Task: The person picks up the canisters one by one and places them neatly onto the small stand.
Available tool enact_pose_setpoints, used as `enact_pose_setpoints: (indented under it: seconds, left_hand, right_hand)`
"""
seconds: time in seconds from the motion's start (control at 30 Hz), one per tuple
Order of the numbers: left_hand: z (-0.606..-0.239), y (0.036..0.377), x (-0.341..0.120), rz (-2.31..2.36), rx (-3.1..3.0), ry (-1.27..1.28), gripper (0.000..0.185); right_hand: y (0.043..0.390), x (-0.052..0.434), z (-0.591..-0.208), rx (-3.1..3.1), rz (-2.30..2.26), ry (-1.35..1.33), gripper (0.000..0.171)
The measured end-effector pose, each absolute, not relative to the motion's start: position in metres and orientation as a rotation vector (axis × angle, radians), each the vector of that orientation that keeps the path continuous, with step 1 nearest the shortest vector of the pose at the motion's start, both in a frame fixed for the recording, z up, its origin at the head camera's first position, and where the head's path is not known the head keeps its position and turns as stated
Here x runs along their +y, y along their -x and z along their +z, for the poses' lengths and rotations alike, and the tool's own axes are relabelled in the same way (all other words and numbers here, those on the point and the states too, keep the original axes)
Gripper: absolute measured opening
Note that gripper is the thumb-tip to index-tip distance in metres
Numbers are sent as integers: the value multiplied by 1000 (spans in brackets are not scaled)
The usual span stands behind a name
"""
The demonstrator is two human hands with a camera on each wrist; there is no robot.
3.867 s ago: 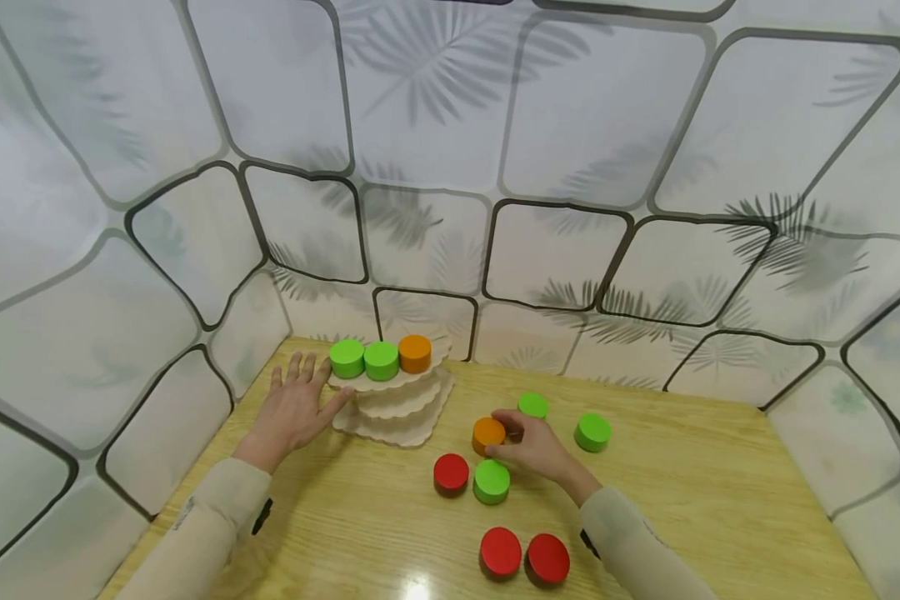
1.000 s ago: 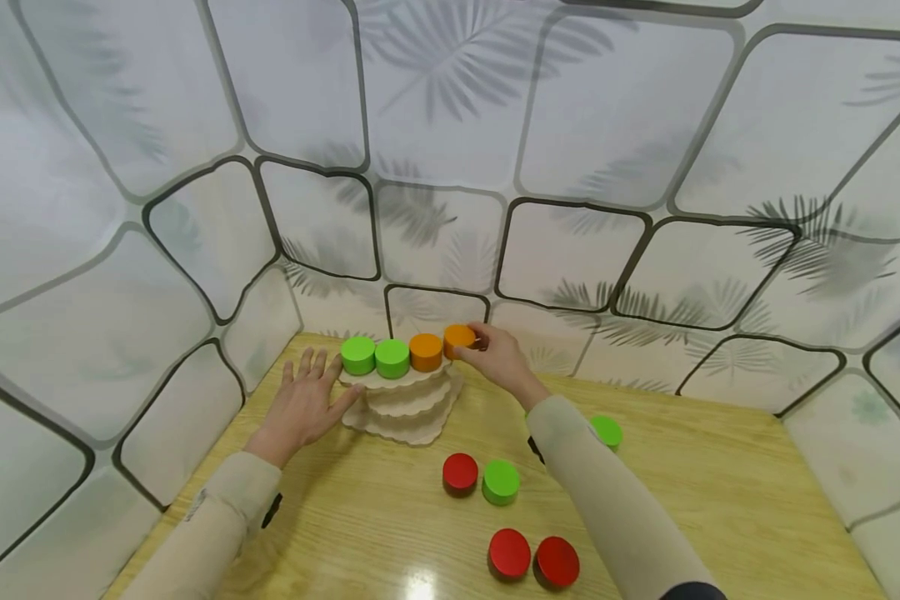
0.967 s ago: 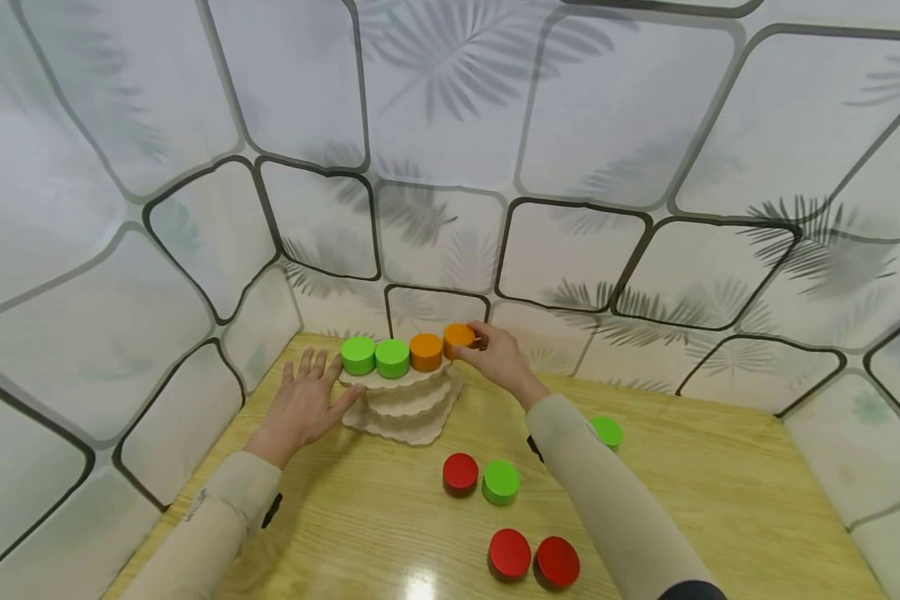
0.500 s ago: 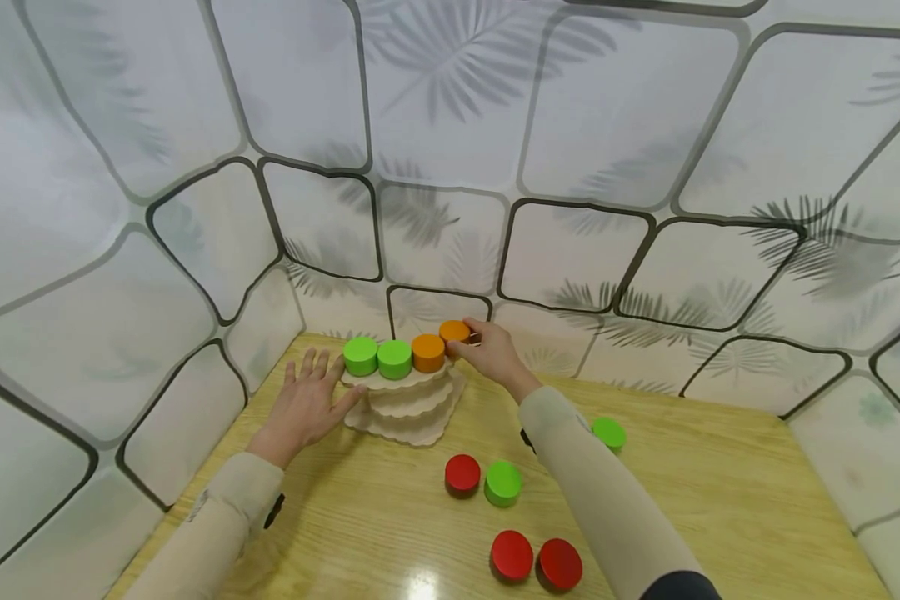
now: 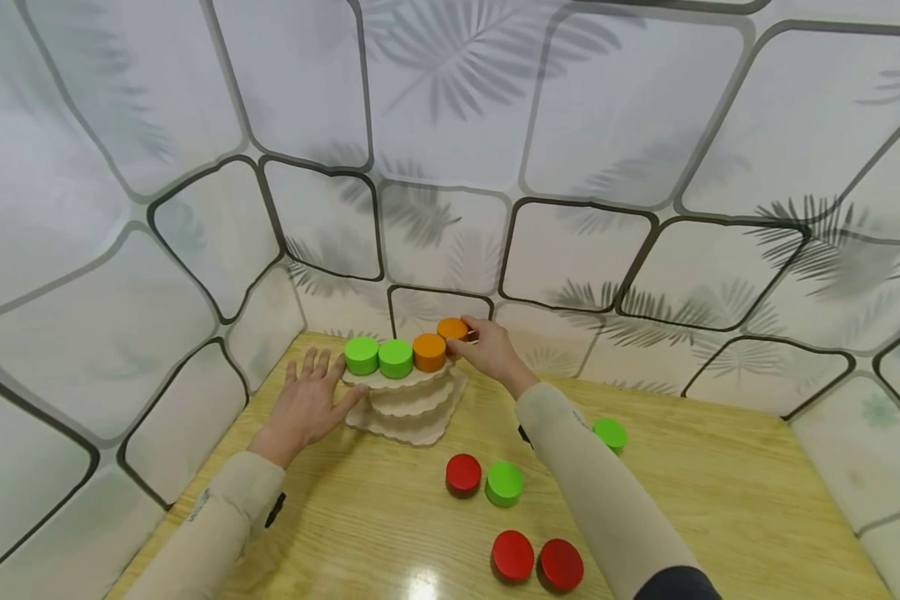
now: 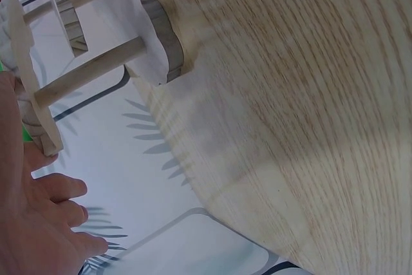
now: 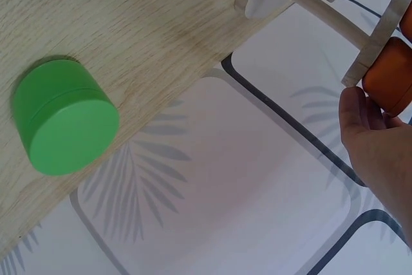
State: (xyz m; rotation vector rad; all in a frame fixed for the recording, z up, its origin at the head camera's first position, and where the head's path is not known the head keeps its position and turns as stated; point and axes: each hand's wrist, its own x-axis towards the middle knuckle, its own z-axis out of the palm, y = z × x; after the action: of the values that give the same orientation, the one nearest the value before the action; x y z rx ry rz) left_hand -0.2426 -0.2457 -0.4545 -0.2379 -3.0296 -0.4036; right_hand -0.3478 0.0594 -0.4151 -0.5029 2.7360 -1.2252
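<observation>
A three-tiered pale wooden stand (image 5: pixel 412 403) with scalloped edges stands at the table's back left. Along its top tier sit two small round green containers (image 5: pixel 396 359) and an orange one (image 5: pixel 429 353). My right hand (image 5: pixel 497 352) pinches another small round orange container (image 5: pixel 452 328) at the right end of that tier, seen in the right wrist view as the orange container (image 7: pixel 389 79) by the tier's edge. My left hand (image 5: pixel 305 412) touches the stand's left side with fingers spread. In the left wrist view, that hand (image 6: pixel 40 223) is beside the top tier.
On the wooden table (image 5: pixel 360 517) lie a red container (image 5: pixel 463 475) next to a green one (image 5: pixel 504 483), and two red ones (image 5: pixel 512 556) nearer the front. A green container (image 5: pixel 611 434) sits right of my right sleeve. Patterned walls (image 5: pixel 450 233) enclose the table's back and sides.
My right hand has carried the orange container from the table up to the top tier. Over the last second it has shifted slightly back and left. The left hand has stayed put.
</observation>
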Motion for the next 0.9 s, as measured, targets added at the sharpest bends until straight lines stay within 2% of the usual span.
enact_pose_setpoints:
  seconds: [0.6, 0.9]
  left_hand:
    - [-454, 244, -245, -368, -3022, 247, 85]
    - [-454, 243, -246, -371, -3019, 248, 86]
  right_hand:
    - [347, 61, -414, 2733, -1247, 504, 68]
    - [335, 79, -417, 2742, -1307, 500, 72]
